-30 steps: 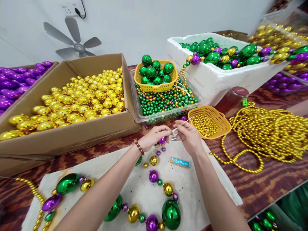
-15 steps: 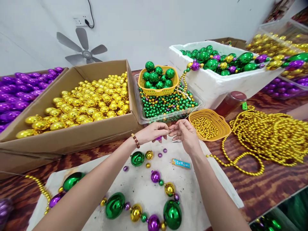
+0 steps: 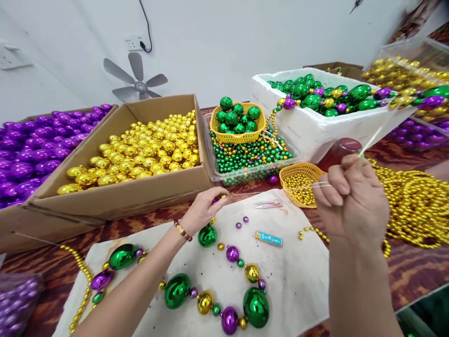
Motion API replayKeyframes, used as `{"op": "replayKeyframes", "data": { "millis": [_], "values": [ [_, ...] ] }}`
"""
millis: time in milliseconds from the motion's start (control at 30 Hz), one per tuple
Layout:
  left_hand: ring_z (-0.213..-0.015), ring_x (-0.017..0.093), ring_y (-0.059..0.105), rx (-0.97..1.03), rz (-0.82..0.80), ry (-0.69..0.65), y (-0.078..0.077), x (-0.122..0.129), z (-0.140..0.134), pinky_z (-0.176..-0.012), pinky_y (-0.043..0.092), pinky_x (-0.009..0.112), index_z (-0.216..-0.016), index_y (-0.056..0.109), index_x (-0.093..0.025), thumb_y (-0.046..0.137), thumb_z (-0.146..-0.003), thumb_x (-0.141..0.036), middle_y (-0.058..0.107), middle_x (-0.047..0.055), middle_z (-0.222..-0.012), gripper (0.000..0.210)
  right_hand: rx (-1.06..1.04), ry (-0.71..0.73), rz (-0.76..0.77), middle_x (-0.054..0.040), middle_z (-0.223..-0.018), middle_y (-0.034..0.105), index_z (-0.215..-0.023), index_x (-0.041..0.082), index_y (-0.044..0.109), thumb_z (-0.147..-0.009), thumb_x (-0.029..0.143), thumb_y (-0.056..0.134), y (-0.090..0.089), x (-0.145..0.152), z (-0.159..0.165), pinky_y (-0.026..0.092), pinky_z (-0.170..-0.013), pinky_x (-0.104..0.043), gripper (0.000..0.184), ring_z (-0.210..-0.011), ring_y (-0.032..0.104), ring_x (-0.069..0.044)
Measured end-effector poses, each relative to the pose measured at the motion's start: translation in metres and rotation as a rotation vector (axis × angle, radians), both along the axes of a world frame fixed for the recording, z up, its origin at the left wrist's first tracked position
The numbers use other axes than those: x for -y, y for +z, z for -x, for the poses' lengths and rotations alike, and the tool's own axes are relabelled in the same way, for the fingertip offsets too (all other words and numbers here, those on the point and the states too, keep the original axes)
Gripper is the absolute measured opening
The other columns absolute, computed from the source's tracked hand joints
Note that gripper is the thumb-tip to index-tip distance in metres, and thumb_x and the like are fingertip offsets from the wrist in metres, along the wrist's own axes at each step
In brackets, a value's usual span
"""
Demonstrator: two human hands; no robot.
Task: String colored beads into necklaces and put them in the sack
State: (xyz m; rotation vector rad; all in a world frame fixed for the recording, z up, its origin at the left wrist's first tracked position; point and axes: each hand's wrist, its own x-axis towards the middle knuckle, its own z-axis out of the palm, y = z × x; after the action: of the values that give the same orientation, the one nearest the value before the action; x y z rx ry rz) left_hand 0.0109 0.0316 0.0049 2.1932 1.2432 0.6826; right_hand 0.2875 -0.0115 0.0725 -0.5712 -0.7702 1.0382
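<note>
My right hand [image 3: 351, 201] is closed in a raised fist at the right, gripping a thin pale string [image 3: 259, 192]. The string stretches across to my left hand [image 3: 206, 206], whose fingers pinch it, with a purple bead partly showing between them. A blurred pale length sticks up from the right fist. Below, on the white cloth [image 3: 291, 281], lies a strand of beads: large green balls [image 3: 177, 290], purple balls [image 3: 229, 320] and gold balls [image 3: 205, 302] with small beads between. Two loose small purple beads [image 3: 242, 222] lie near the left hand.
Pink-handled snips [image 3: 270, 204] and a blue-and-orange packet [image 3: 268, 238] lie on the cloth. Behind stand a carton of gold beads [image 3: 168, 180], a clear tray [image 3: 252, 175], a yellow basket [image 3: 286, 171] and a white foam box [image 3: 287, 126]. Gold bead strings [image 3: 421, 206] are heaped at right.
My hands have moved apart: the right one swung right and up toward the camera, drawing the string taut; the left shifted slightly left. Snips now show on the cloth. The view has shifted.
</note>
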Motion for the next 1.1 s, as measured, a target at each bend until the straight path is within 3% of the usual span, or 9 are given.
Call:
{"op": "replayKeyframes", "data": {
  "millis": [200, 300, 400, 500, 633, 900, 1100],
  "values": [
    [-0.082, 0.016, 0.06, 0.245, 0.143, 0.394, -0.034, 0.042, 0.04, -0.074, 0.045, 0.026, -0.102, 0.053, -0.02, 0.04, -0.094, -0.039, 0.064, 0.003, -0.089, 0.025, 0.037, -0.003, 0.054, 0.0061, -0.056, 0.028, -0.088, 0.024, 0.058, -0.098, 0.024, 0.045, 0.0, 0.008, 0.009, 0.019, -0.037, -0.021, 0.016, -0.039, 0.024, -0.007],
    [-0.087, 0.018, 0.061, 0.304, 0.208, 0.439, -0.05, 0.057, 0.056, -0.078, 0.046, 0.028, -0.106, 0.05, -0.019, 0.039, -0.094, -0.039, 0.064, 0.004, -0.092, 0.025, 0.047, 0.066, 0.074, 0.0057, -0.056, 0.034, -0.089, 0.024, 0.058, -0.096, 0.023, 0.048, -0.007, 0.007, 0.025, 0.024, -0.037, -0.02, 0.012, -0.039, 0.031, -0.006],
    [-0.089, 0.018, 0.06, 0.136, 0.199, 0.443, -0.058, 0.064, 0.073, -0.08, 0.046, 0.03, -0.106, 0.053, -0.02, 0.037, -0.094, -0.035, 0.064, 0.004, -0.094, 0.026, 0.096, 0.129, 0.107, 0.0051, -0.056, 0.04, -0.089, 0.022, 0.059, -0.094, 0.022, 0.05, -0.013, 0.005, 0.042, 0.03, -0.038, -0.019, 0.01, -0.04, 0.036, -0.007],
    [-0.087, 0.019, 0.06, -0.026, 0.173, 0.441, -0.059, 0.068, 0.089, -0.08, 0.045, 0.031, -0.094, 0.06, -0.019, 0.04, -0.091, -0.03, 0.064, 0.005, -0.092, 0.023, 0.136, 0.157, 0.135, 0.005, -0.056, 0.043, -0.089, 0.02, 0.06, -0.094, 0.024, 0.052, -0.018, 0.003, 0.052, 0.031, -0.038, -0.018, 0.01, -0.04, 0.037, -0.006],
    [-0.091, 0.022, 0.058, -0.097, 0.146, 0.444, -0.056, 0.07, 0.103, -0.084, 0.042, 0.033, -0.085, 0.067, -0.02, 0.047, -0.087, -0.028, 0.061, 0.006, -0.092, 0.022, 0.189, 0.17, 0.143, 0.0042, -0.059, 0.049, -0.09, 0.02, 0.061, -0.093, 0.024, 0.053, -0.022, 0.002, 0.055, 0.033, -0.038, -0.017, 0.01, -0.04, 0.04, -0.005],
    [-0.093, 0.023, 0.06, -0.433, 0.141, 0.492, -0.055, 0.073, 0.124, -0.082, 0.043, 0.031, -0.089, 0.068, -0.023, 0.043, -0.089, -0.031, 0.062, 0.005, -0.097, 0.027, 0.306, 0.257, 0.178, -0.0021, -0.076, 0.062, -0.098, 0.017, 0.065, -0.087, 0.021, 0.061, -0.03, 0.002, 0.055, 0.049, -0.048, -0.02, 0.012, -0.061, 0.061, -0.012],
    [-0.095, 0.024, 0.062, -0.537, 0.131, 0.578, -0.049, 0.073, 0.137, -0.078, 0.044, 0.031, -0.091, 0.067, -0.026, 0.042, -0.088, -0.029, 0.064, 0.005, -0.104, 0.025, 0.302, 0.26, 0.18, -0.0005, -0.071, 0.062, -0.092, 0.018, 0.064, -0.09, 0.023, 0.056, -0.036, 0.002, 0.071, 0.047, -0.045, -0.019, 0.009, -0.055, 0.061, -0.011]
  ]
}}
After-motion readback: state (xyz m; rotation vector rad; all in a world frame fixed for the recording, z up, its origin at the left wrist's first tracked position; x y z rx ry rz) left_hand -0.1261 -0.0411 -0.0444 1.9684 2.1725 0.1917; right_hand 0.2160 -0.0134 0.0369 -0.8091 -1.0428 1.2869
